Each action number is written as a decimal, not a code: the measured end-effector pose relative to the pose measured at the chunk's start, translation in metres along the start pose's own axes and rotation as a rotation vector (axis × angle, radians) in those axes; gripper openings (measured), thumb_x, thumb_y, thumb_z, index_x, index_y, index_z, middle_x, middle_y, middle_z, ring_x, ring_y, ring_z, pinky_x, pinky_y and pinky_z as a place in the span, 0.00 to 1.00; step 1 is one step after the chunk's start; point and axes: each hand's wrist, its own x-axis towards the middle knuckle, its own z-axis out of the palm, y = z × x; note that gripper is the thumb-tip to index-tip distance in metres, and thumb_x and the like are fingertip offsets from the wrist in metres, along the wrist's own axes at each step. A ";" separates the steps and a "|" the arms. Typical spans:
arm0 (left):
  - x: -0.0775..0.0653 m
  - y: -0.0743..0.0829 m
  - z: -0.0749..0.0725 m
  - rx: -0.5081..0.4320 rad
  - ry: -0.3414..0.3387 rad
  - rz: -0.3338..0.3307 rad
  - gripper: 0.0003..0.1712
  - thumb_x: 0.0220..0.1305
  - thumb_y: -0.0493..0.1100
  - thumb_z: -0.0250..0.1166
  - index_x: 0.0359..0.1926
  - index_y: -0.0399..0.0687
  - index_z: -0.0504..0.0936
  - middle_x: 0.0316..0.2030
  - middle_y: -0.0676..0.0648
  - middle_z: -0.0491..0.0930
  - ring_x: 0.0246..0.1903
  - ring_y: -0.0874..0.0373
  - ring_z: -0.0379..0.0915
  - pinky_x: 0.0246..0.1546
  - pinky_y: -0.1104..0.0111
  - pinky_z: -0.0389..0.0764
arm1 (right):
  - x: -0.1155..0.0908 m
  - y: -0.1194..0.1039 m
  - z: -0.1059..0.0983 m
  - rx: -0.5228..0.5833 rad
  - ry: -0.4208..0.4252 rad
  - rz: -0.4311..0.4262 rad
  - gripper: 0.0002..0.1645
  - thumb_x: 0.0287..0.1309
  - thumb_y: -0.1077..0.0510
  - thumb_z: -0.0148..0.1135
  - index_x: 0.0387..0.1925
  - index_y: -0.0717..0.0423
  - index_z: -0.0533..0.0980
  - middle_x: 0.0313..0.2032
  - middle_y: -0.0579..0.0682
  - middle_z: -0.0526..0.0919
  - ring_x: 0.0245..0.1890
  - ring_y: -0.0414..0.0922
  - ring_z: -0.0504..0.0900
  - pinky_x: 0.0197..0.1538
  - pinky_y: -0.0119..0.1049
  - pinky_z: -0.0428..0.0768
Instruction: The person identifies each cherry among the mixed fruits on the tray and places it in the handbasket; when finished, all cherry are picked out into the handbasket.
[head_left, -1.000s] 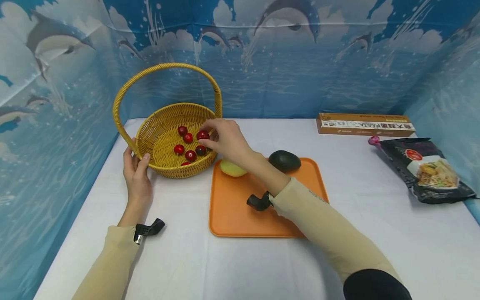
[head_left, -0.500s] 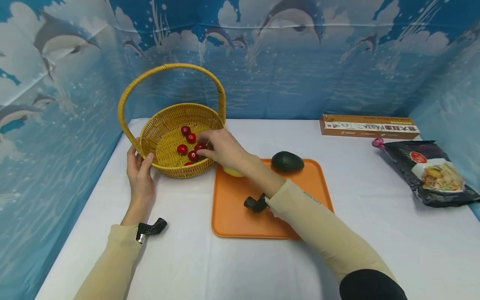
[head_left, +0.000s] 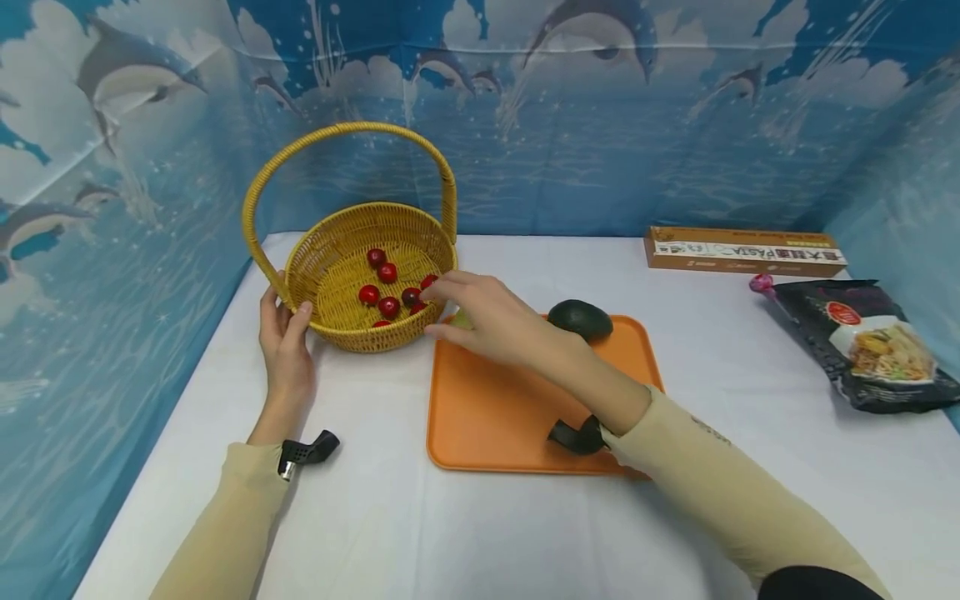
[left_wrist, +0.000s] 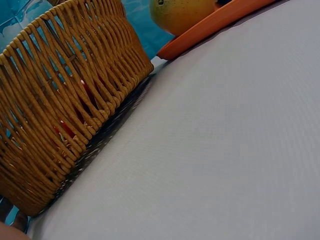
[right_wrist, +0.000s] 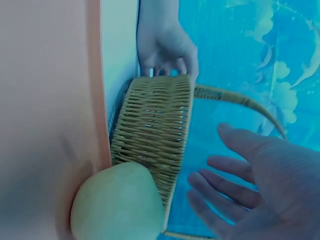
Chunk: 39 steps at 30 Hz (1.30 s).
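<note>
A yellow wicker basket (head_left: pixel 365 340) with a tall arched handle stands at the back left with several red cherries (head_left: pixel 388 307) inside. My left hand (head_left: pixel 287 362) holds its left side, thumb at the rim and fingers behind the wall. Just off the right rim is my right hand (head_left: pixel 495 323), fingers spread and nothing in them; the right wrist view shows the bare palm. Under that hand, a yellow-green fruit (right_wrist: pixel 120 205) lies on the back left corner of an orange tray (head_left: pixel 487 425), mostly hidden in the head view. A dark green avocado (head_left: pixel 581 319) sits at the tray's back edge.
At the right lie a black noodle packet (head_left: pixel 873 342), a pink-wrapped lollipop (head_left: pixel 761 283) beside it, and a long brown pasta box (head_left: pixel 746 250) behind. A blue dolphin-print curtain (head_left: pixel 570 167) encloses the white table (head_left: pixel 375 517) at the back and sides.
My right hand has lowered a cherry into the basket, let it go and drawn back right over the tray's edge. The left hand keeps its hold on the basket.
</note>
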 end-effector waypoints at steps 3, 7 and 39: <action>0.001 0.000 -0.001 -0.003 0.002 0.004 0.36 0.75 0.41 0.61 0.80 0.58 0.63 0.77 0.44 0.64 0.77 0.49 0.59 0.72 0.66 0.62 | -0.017 0.000 -0.003 0.023 -0.036 0.005 0.24 0.71 0.47 0.68 0.62 0.52 0.80 0.57 0.49 0.84 0.54 0.46 0.84 0.60 0.43 0.81; 0.003 0.001 -0.001 -0.018 0.003 0.005 0.36 0.75 0.41 0.60 0.80 0.57 0.63 0.77 0.44 0.65 0.77 0.49 0.59 0.73 0.66 0.62 | -0.039 0.002 -0.007 0.043 -0.088 0.045 0.24 0.69 0.45 0.69 0.62 0.48 0.81 0.58 0.46 0.84 0.55 0.45 0.83 0.59 0.42 0.82; 0.003 -0.001 -0.001 0.015 0.006 0.013 0.36 0.75 0.41 0.60 0.80 0.57 0.63 0.78 0.45 0.63 0.78 0.49 0.58 0.71 0.69 0.64 | -0.203 0.058 -0.037 0.054 0.036 0.162 0.25 0.62 0.49 0.76 0.59 0.36 0.82 0.53 0.33 0.87 0.49 0.37 0.86 0.52 0.43 0.84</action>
